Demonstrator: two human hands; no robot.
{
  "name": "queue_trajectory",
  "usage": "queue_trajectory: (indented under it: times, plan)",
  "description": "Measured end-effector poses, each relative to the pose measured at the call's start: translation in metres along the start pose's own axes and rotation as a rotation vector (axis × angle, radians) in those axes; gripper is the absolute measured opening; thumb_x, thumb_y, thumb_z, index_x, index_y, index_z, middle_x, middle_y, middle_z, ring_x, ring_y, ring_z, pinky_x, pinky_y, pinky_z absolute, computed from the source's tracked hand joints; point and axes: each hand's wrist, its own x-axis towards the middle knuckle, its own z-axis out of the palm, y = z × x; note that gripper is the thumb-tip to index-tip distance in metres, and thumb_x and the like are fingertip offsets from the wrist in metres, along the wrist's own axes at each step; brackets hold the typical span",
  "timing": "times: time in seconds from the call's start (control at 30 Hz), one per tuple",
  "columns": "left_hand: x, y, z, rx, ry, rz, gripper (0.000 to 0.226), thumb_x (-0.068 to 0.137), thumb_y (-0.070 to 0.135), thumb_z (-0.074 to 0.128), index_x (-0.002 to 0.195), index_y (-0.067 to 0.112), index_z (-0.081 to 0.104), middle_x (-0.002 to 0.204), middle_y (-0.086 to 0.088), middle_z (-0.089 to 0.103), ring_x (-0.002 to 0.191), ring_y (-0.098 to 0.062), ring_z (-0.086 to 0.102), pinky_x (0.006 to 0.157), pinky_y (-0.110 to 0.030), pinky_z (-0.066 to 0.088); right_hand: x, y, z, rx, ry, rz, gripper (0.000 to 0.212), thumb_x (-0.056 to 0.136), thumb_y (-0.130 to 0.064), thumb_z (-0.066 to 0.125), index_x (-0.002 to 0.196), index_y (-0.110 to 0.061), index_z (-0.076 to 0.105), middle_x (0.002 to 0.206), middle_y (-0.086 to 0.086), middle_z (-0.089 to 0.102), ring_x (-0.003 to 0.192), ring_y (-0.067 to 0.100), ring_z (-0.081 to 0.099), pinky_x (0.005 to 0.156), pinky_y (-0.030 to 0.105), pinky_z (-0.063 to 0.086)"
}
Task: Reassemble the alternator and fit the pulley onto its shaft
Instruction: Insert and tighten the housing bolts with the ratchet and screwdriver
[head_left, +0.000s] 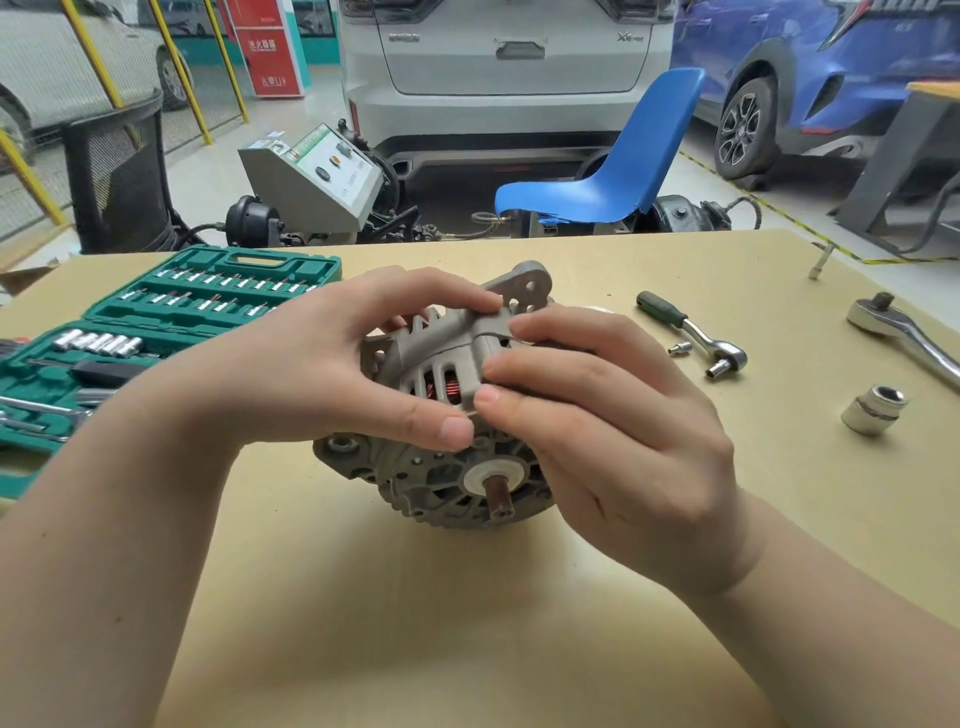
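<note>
A grey alternator (447, 473) lies on its side at the middle of the wooden table (467, 623), its bare brown shaft (500, 496) pointing toward me. Copper windings show through the housing slots. My left hand (332, 374) grips the housing from the left, thumb on its near side and fingers over the top. My right hand (597, 410) grips it from the right, fingertips on the seam between the two housing halves, where a thin metal pin or bolt shows under the fingers. No pulley is in view.
An open green socket set (171, 322) lies at the left. On the right lie a small ratchet with a green handle (691, 332), a large chrome ratchet (904, 332), a loose socket (875, 409) and a small bit (679, 348). A blue chair (613, 171) and cars stand beyond the table.
</note>
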Motion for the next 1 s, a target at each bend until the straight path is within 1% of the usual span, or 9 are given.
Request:
queue_trajectory:
  times: [0.07, 0.17, 0.33, 0.47, 0.57, 0.6, 0.8, 0.9, 1.0]
  plan:
    - [-0.002, 0.001, 0.0, 0.006, 0.016, -0.015, 0.092, 0.053, 0.079, 0.087, 0.138, 0.058, 0.058, 0.128, 0.026, 0.065, 0.123, 0.0, 0.059, 0.091, -0.028, 0.052, -0.001, 0.0, 0.0, -0.031, 0.024, 0.005, 0.021, 0.1, 0.003, 0.061, 0.095, 0.003, 0.081, 0.104, 0.018, 0.076, 0.103, 0.044, 0.068, 0.092, 0.051, 0.054]
    - [-0.009, 0.007, 0.002, 0.059, 0.06, -0.057, 0.095, 0.044, 0.092, 0.083, 0.13, 0.061, 0.057, 0.105, 0.028, 0.063, 0.1, 0.0, 0.066, 0.069, -0.018, 0.055, -0.002, 0.001, 0.0, -0.09, 0.082, 0.002, 0.007, 0.089, 0.005, 0.075, 0.09, 0.003, 0.081, 0.103, 0.019, 0.075, 0.095, 0.042, 0.064, 0.081, 0.051, 0.052]
    - [-0.026, 0.015, 0.01, 0.092, 0.124, -0.101, 0.097, 0.039, 0.095, 0.082, 0.126, 0.064, 0.053, 0.101, 0.026, 0.066, 0.059, -0.006, 0.072, 0.053, -0.03, 0.057, -0.014, 0.006, 0.002, -0.098, 0.104, 0.03, 0.009, 0.081, 0.005, 0.082, 0.09, 0.003, 0.081, 0.092, 0.02, 0.072, 0.082, 0.04, 0.059, 0.071, 0.05, 0.048]
    - [-0.04, 0.014, 0.022, 0.18, 0.158, -0.083, 0.106, 0.039, 0.099, 0.077, 0.135, 0.071, 0.045, 0.11, 0.033, 0.064, 0.075, 0.009, 0.069, 0.057, -0.018, 0.053, -0.019, 0.003, 0.008, 0.039, 0.085, 0.018, 0.011, 0.092, -0.002, 0.074, 0.101, 0.002, 0.07, 0.085, 0.021, 0.069, 0.075, 0.036, 0.057, 0.069, 0.045, 0.048]
    - [-0.054, 0.004, 0.033, 0.255, 0.251, -0.06, 0.106, 0.043, 0.108, 0.064, 0.141, 0.075, 0.039, 0.117, 0.023, 0.067, 0.104, 0.001, 0.064, 0.086, -0.036, 0.057, -0.021, -0.003, 0.009, 0.086, 0.074, 0.004, 0.012, 0.094, -0.004, 0.07, 0.104, 0.001, 0.064, 0.084, 0.021, 0.068, 0.071, 0.036, 0.057, 0.068, 0.044, 0.048]
    - [-0.058, 0.0, 0.036, 0.258, 0.275, -0.047, 0.106, 0.045, 0.108, 0.062, 0.142, 0.074, 0.039, 0.118, 0.021, 0.067, 0.107, 0.0, 0.062, 0.09, -0.038, 0.056, -0.022, -0.006, 0.009, 0.09, 0.066, 0.002, 0.013, 0.094, -0.004, 0.071, 0.104, 0.001, 0.064, 0.084, 0.021, 0.069, 0.071, 0.036, 0.057, 0.068, 0.045, 0.048]
    - [-0.069, -0.024, 0.047, 0.143, 0.373, 0.071, 0.084, 0.073, 0.091, 0.066, 0.15, 0.061, 0.048, 0.109, 0.004, 0.065, 0.092, -0.016, 0.066, 0.072, -0.043, 0.059, -0.02, -0.02, 0.009, 0.043, 0.015, 0.037, 0.015, 0.097, -0.014, 0.069, 0.092, -0.001, 0.062, 0.073, 0.015, 0.064, 0.061, 0.032, 0.052, 0.058, 0.043, 0.044]
    - [-0.071, -0.032, 0.05, 0.083, 0.398, 0.123, 0.077, 0.082, 0.082, 0.067, 0.151, 0.052, 0.052, 0.101, -0.001, 0.059, 0.072, -0.01, 0.064, 0.063, -0.038, 0.058, -0.019, -0.023, 0.007, -0.004, -0.008, 0.085, 0.041, 0.102, -0.02, 0.063, 0.068, 0.002, 0.063, 0.061, 0.012, 0.052, 0.053, 0.03, 0.041, 0.049, 0.04, 0.036]
    - [-0.07, -0.039, 0.052, 0.126, 0.436, 0.175, 0.075, 0.086, 0.08, 0.065, 0.153, 0.049, 0.051, 0.099, -0.002, 0.06, 0.08, -0.018, 0.063, 0.066, -0.042, 0.056, -0.017, -0.026, 0.006, -0.052, -0.034, 0.102, 0.052, 0.104, -0.026, 0.06, 0.059, 0.0, 0.058, 0.057, 0.009, 0.043, 0.051, 0.03, 0.034, 0.046, 0.039, 0.032]
